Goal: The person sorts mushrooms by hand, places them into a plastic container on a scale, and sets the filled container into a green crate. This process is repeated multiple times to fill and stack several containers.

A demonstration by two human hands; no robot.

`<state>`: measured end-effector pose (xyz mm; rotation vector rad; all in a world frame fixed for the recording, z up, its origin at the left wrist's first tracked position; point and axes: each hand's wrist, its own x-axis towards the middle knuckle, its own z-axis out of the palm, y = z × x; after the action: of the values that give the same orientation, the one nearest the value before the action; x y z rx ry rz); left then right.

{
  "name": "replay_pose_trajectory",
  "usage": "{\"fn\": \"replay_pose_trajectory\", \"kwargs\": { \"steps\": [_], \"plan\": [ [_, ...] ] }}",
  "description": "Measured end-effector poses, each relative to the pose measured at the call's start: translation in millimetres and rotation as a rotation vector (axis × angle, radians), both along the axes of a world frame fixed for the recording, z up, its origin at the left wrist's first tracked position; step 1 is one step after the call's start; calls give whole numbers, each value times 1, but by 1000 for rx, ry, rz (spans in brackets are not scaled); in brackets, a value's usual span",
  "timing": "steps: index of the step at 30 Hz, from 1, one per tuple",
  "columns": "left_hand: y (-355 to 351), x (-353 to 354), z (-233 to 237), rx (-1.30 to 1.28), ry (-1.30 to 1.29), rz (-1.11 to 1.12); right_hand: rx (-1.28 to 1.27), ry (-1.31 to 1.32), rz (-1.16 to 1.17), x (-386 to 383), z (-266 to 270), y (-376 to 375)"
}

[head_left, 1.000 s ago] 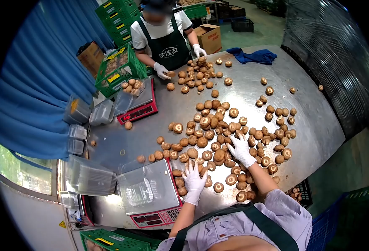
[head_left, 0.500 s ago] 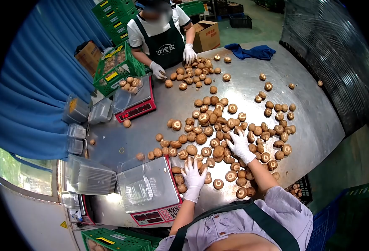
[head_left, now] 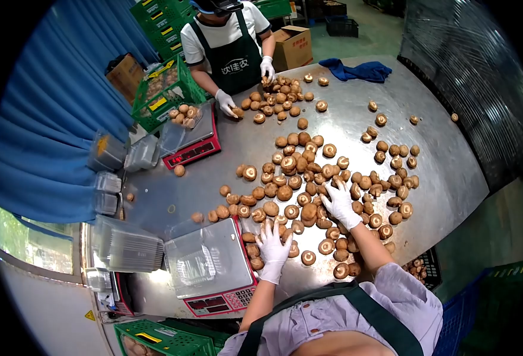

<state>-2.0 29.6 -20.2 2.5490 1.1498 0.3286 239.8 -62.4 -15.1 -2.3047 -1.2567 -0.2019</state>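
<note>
Brown mushrooms (head_left: 289, 165) lie in a loose spread across the metal table, some caps up, others stems up. My left hand (head_left: 273, 253), in a white glove, rests among several mushrooms just right of the near scale, fingers spread and fingertips against them. My right hand (head_left: 341, 206), also gloved, reaches farther into the spread with its fingers apart, touching mushrooms at its fingertips. Neither hand has a mushroom clearly in its grasp; what lies under the palms is hidden. The near scale (head_left: 210, 259) carries a clear plastic tray (head_left: 191, 265).
Across the metal table (head_left: 445, 178), a co-worker's gloved hands (head_left: 226, 104) handle another mushroom pile. A second scale (head_left: 193, 155) holds a filled tray (head_left: 185, 116). Stacked clear trays (head_left: 128, 246) stand left. Green crates (head_left: 165, 95), a cardboard box (head_left: 292, 48) and a blue cloth (head_left: 356, 70) are farther back.
My hands stay nearly where they were, fingers still spread. The co-worker's hands have moved onto mushrooms, one now at the pile's left end, and the co-worker's head has shifted.
</note>
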Motion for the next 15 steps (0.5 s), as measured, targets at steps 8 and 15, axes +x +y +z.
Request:
{"fn": "replay_pose_trajectory", "kwargs": {
  "steps": [8, 15],
  "plan": [
    [-1, -1, 1, 10, 57, -4, 22, -13, 19, 2, -11, 1],
    [-1, -2, 0, 8, 44, -6, 17, -13, 13, 4, -12, 1]
  ]
}}
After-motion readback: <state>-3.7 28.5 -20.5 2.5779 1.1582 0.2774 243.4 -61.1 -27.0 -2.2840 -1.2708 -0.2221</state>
